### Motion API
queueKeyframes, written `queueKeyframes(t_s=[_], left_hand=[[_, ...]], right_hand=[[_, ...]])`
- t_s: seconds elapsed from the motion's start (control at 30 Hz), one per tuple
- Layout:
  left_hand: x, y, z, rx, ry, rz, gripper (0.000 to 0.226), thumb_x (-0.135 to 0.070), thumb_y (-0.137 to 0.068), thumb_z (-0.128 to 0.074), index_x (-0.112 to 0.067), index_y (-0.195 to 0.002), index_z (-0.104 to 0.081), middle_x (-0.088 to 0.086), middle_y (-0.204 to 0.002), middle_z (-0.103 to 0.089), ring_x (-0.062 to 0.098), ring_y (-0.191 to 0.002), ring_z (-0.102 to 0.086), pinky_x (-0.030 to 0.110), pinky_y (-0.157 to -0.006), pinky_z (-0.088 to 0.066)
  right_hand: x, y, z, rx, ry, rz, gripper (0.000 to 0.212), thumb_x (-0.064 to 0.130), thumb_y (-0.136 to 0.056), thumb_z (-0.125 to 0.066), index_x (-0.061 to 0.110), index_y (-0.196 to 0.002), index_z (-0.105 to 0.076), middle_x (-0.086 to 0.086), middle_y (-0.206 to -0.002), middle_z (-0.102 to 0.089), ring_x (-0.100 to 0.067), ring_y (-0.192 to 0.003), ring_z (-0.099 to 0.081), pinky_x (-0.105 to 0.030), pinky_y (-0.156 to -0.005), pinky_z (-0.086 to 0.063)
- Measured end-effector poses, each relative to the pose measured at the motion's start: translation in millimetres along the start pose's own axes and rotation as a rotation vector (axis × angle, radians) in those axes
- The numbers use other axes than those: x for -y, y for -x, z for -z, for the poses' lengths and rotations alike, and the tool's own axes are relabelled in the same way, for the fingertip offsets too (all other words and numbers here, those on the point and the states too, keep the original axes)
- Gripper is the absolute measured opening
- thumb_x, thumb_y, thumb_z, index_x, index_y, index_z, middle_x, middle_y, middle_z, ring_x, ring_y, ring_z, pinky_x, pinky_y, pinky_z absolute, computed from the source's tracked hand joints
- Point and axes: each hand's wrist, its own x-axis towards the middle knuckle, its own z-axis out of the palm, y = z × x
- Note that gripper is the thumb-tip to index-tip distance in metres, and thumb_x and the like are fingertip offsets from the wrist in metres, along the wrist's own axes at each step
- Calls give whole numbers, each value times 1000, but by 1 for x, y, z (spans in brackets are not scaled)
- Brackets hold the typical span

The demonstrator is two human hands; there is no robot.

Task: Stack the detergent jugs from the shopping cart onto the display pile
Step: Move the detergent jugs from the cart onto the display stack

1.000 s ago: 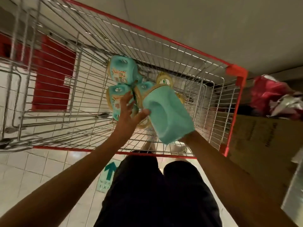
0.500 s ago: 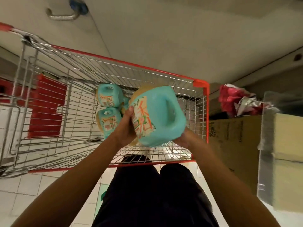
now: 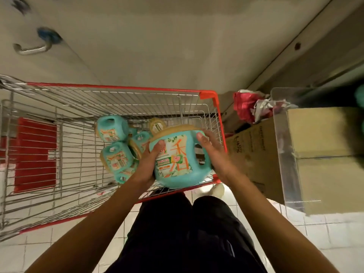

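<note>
Holding one teal detergent jug (image 3: 177,160), left hand (image 3: 149,164) and right hand (image 3: 214,154) curled round its sides, not stacked yet, more jugs (image 3: 112,129) beyond left hand in shopping cart (image 3: 118,88).

Door handle (image 3: 32,49) blurred — cart (image 3: 118,88) cropped.

A retail shop, supermarket type, is indicated. A red-trimmed wire shopping cart (image 3: 209,94) is seen loaded with several identical labelled detergent jugs (image 3: 112,129). Printed cardboard cartons (image 3: 255,154) are stacked just beside it, and a white tiled floor (image 3: 342,235) is laid underneath.
</note>
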Motion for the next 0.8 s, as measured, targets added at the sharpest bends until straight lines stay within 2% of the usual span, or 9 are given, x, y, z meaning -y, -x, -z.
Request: queueKeyframes(t_s=[0.1, 0.2, 0.33, 0.4, 0.47, 0.53, 0.6, 0.67, 0.8], left_hand=[[9, 5, -32, 17, -79, -66, 82, -55, -70, -91, -15, -135, -61, 20, -126, -74, 38, -109, -76, 54, -84, -63], [18, 11, -75, 30, -172, -109, 86, -60, -60, -97, -20, -128, -62, 17, -121, -77, 38, -106, -77, 55, -83, -63], [32, 21, -139, 49, -263, -133, 77, -57, -65, -92, -25, -126, -59, 10, -115, -79, 30, -98, -80, 45, -73, -66], [42, 26, -174, 84, -343, -167, 75, -55, -73, -90, -25, -131, -55, 8, -116, -79, 24, -95, -80, 39, -70, -66], [52, 30, -207, 119, -404, -215, 66, -51, -72, -82, -30, -128, -54, 0, -111, -79, 15, -90, -80, 30, -67, -64], [67, 34, -240, 176, -455, -273, 57, -43, -78, -85, -35, -124, -52, -14, -101, -79, 6, -87, -78, 22, -65, -61], [82, 37, -269, 249, -484, -323, 57, -30, -80, -88, -36, -123, -51, -25, -100, -77, 0, -88, -77, 19, -65, -60], [99, 40, -300, 320, -498, -363, 67, -25, -74, -94, -37, -124, -51, -25, -105, -76, 2, -94, -76, 21, -69, -62], [134, 41, -343, 437, -555, -398, 86, -39, -66, -99, -41, -135, -48, -16, -126, -71, 14, -116, -72, 31, -85, -63]], right_hand=[[-6, 20, 21, -66, -4, 27, 79, 94, -68, -65, 45, -130, -58, 15, -112, -78, -9, -100, -78, -33, -78, -63], [-10, 43, 58, -114, -23, 47, 73, 91, -72, -61, 40, -123, -64, 14, -107, -80, -7, -93, -78, -22, -67, -60], [-18, 68, 116, -197, -83, 59, 84, 96, -66, -63, 35, -124, -67, 4, -108, -81, -19, -96, -80, -50, -85, -65], [-24, 83, 149, -226, -135, 82, 78, 89, -76, -64, 29, -126, -68, -4, -111, -80, -28, -100, -79, -59, -92, -62], [-30, 99, 181, -247, -146, 143, 69, 80, -88, -59, 22, -124, -68, -8, -111, -79, -30, -102, -78, -52, -88, -65], [-39, 116, 213, -278, -147, 206, 64, 72, -96, -54, 16, -127, -64, -8, -111, -78, -26, -102, -78, -34, -80, -65], [-52, 130, 240, -318, -188, 257, 65, 63, -99, -53, 7, -132, -58, -11, -115, -77, -25, -105, -77, -28, -80, -64], [-64, 145, 267, -390, -183, 308, 64, 66, -99, -52, 10, -130, -57, -11, -118, -76, -28, -110, -76, -38, -91, -64], [-93, 166, 309, -499, -224, 358, 76, 80, -93, -51, 16, -132, -54, -9, -125, -73, -29, -120, -72, -51, -107, -56]])
